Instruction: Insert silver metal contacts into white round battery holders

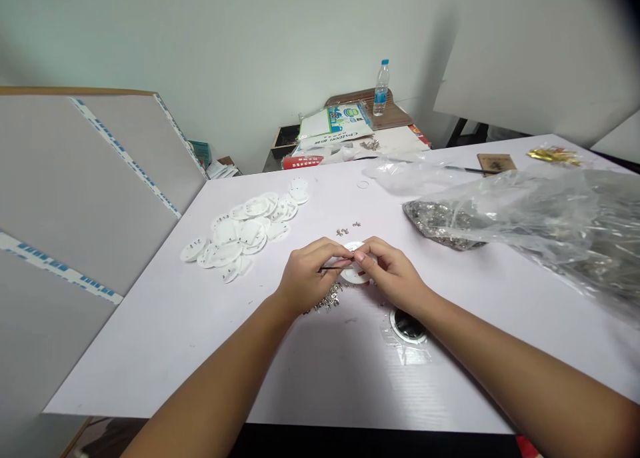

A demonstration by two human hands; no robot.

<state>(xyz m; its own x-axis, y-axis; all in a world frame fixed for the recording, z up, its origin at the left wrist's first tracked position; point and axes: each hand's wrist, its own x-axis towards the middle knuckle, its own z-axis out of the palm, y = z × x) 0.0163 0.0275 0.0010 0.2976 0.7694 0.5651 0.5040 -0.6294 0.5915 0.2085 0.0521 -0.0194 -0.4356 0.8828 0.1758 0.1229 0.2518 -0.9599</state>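
My left hand [311, 271] is closed, with a thin dark rod [327, 268] sticking out between its fingers. Opposite it, my right hand [393, 271] has thumb and finger pinched together; whatever sits between them is too small to make out. Both sets of fingertips meet over a white disc [354, 277], which they partly cover. Small silvery metal pieces [329, 299] lie in a loose heap just below my left hand. A few more metal pieces [343, 232] rest beyond the disc. Under my right wrist is a round black piece with a white rim [409, 326], with clear tape around it.
Many white discs [240, 235] are piled at the left. A clear plastic bag of metal pieces [445, 225] spreads across the right side, near a small brown block [496, 163] and gold-coloured strips [554, 155]. A water bottle [381, 91] stands behind. A white panel [90, 198] borders the left.
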